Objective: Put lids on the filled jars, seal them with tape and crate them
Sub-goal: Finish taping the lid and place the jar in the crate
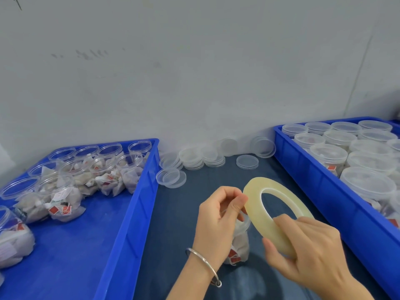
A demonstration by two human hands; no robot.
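**Tape roll up, jar tucked under your left hand**

Head view: your right hand [311, 254] comes in from the near right, back of the hand up, thumb under and fingers over the near edge of the tape roll [275, 210]; the grip is clamped on that ring, which tilts up and away from you. Your left hand [218, 219] rises from the near centre with a metal bangle [203, 265] at the wrist. Its fingers curl in and its thumb and forefinger pinch at the roll's left rim; whether they hold a loose tape end you cannot tell. Just below that hand one filled jar [238, 243] lies on the dark table [177, 234], largely hidden by your hand.

Count what lies around. Two blue crates: the left crate [138, 204] holds open jars [101, 165] of sachets, about a dozen in sight, some cut by the frame edge. The right crate [324, 182] holds lidded jars [329, 154], roughly fifteen visible. Loose lids [192, 159] sit along the far table edge against the wall in about seven small stacks; single lids inside them are too faint to count.
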